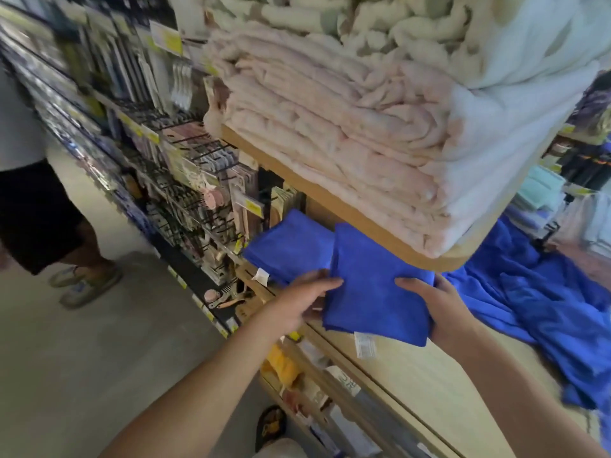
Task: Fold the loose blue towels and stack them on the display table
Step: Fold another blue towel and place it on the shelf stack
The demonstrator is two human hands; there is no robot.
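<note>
L hand (307, 299) & R hand (433, 300) each pinch a side of the folded blue towel (377, 285), held over the display table (429, 378) left edge, just near of the folded stack (291, 246); risk: landing skewed, it could overhang & slip off.

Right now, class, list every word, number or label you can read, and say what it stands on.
No text is legible.
White tag on the folded blue towel: print too blurred.
Yellow shelf price tags: too blurred.
Packages under the display table: too blurred.
</note>
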